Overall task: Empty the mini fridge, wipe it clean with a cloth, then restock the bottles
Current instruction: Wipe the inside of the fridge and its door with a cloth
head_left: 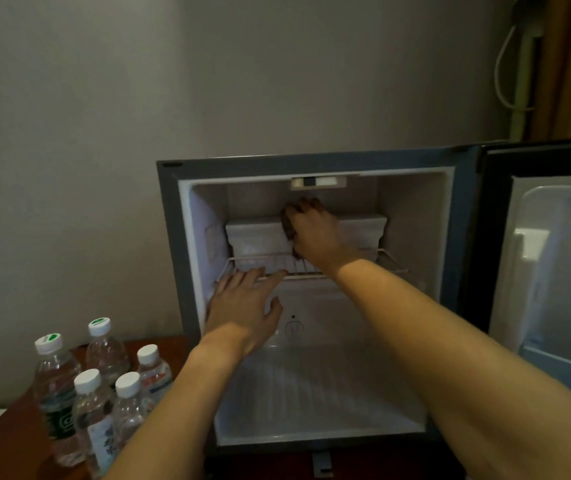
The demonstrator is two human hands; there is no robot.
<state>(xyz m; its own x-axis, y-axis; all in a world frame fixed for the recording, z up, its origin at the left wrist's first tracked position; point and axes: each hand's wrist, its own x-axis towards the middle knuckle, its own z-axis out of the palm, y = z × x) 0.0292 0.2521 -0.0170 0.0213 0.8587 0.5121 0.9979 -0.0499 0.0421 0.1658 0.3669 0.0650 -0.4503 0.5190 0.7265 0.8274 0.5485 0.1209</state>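
Right hand (pixel 312 230) grips what looks like a cloth (pixel 289 226); left hand (pixel 242 306), fingers straight, rests on shelf (pixel 386 259)

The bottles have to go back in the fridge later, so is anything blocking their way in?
Right now, yes. The door is open, but both arms reach through the opening: the left hand rests on the wire shelf and the right hand holds the cloth inside. The five bottles wait on the table left of the mini fridge.
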